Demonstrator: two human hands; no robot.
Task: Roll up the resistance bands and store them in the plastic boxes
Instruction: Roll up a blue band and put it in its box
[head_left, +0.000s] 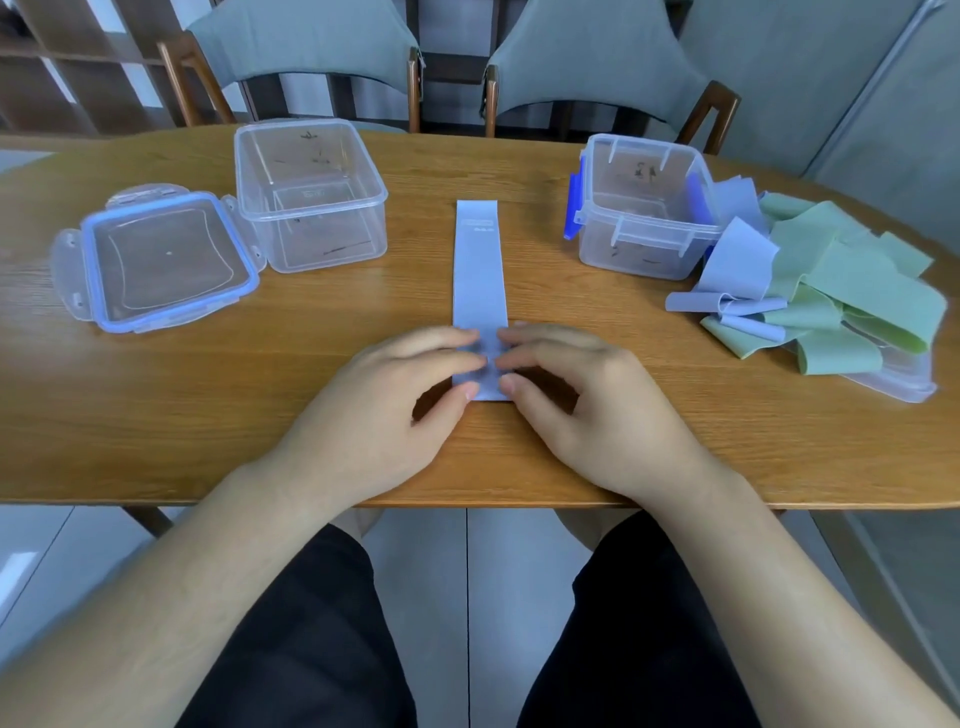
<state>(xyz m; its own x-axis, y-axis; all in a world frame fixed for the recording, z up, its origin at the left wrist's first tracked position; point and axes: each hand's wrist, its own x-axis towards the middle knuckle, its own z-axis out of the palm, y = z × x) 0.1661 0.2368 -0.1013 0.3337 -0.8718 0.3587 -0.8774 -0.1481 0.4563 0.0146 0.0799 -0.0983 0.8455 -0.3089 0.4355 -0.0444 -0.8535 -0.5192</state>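
Band (480, 265) pale blue, small white print at far end. Pile (852, 280): pale green and pale blue bands mixed. Left box (311, 197) clear. Right box (644, 249) clear, blue clips (573, 208). Lid (156, 260) clear, blue rim. Desk (208, 389) brown wood grain. Chairs (301, 41) grey-green.

The table (156, 405) is wood with brown lines in it, smooth and a little shiny. The left box (310, 197) and the right box (644, 208) are clear plastic, hard and shiny. The lid (156, 260) on the left is clear plastic too, with a blue rim. The blue band (480, 270) and the green bands (852, 291) look smooth and dull. The far chairs (311, 47) have grey cloth on wood frames.
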